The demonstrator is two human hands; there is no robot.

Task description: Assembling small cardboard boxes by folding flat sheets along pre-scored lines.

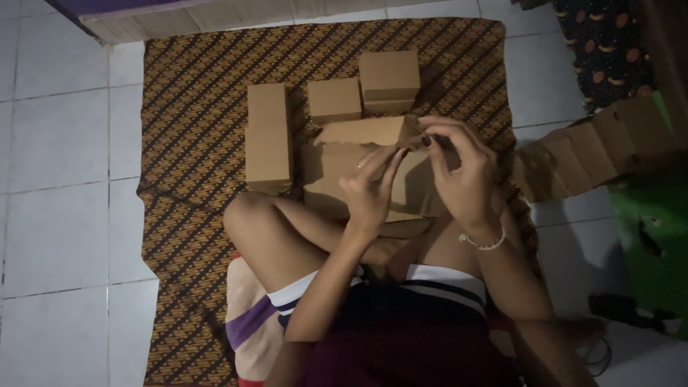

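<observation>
I sit cross-legged on a brown patterned mat [193, 136]. Both hands hold a partly folded brown cardboard box [358, 136] above my legs. My left hand [371, 190] presses flat-fingered against the front panel. My right hand [462, 168] pinches the top right flap, with dark nails and a beaded bracelet on the wrist. Behind it on the mat stand finished brown boxes: a long stack at the left [267, 136], a small one in the middle [334, 99] and a stacked pair at the right [389, 80].
A fanned row of flat unfolded cardboard blanks [588, 150] lies on the white tile floor at the right. A green object [656, 244] sits at the far right, with a dark patterned cloth [602, 43] above it.
</observation>
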